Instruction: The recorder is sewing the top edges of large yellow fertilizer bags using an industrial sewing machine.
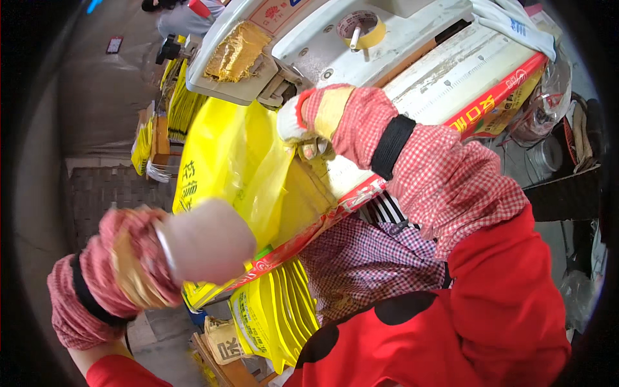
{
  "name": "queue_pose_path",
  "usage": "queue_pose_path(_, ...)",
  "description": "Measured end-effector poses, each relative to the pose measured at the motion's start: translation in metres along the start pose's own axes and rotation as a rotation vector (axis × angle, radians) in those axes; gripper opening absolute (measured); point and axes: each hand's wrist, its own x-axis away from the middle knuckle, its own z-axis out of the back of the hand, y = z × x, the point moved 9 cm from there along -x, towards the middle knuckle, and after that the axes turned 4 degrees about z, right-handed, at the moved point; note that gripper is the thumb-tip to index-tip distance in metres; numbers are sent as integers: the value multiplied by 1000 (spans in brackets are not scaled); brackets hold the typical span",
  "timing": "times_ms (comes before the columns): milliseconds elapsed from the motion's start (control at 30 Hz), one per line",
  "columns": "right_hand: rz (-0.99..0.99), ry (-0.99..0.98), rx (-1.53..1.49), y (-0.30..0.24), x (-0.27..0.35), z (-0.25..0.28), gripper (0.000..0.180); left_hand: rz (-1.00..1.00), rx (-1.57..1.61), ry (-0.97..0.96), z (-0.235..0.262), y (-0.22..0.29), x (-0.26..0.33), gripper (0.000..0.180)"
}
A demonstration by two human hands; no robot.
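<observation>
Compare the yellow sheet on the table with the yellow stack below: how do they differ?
The yellow sheet lies spread on the table; the yellow stack sits below its near edge. The sheet shows one broad surface; the stack shows many overlapping layers. The right hand is at the sheet's edge; no hand is on the stack. Both are bright yellow with dark printing.

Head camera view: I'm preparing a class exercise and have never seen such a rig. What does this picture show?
There is no robot: a person in red wears the camera on the head, looking down. A yellow sheet lies on a white worktop, beside what looks like a sewing machine with a tape roll on top. The gloved right hand is at the sheet's edge; its grip is unclear. The blurred left hand is over the near end, contact uncertain.
</observation>
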Motion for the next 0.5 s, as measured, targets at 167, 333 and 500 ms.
queue_pose_path(167, -146, 134, 189, -27, 10, -8, 33, -304, -83, 277, 15, 80, -38, 10)
queue_pose_path(333, -497, 481, -575, -19, 69, -9, 51, -397, 2, 395, 24, 84, -36, 11)
queue_pose_path(500, -246, -151, 295, -65, 29, -28, 43, -356, 3, 521, 28, 87, -33, 14)
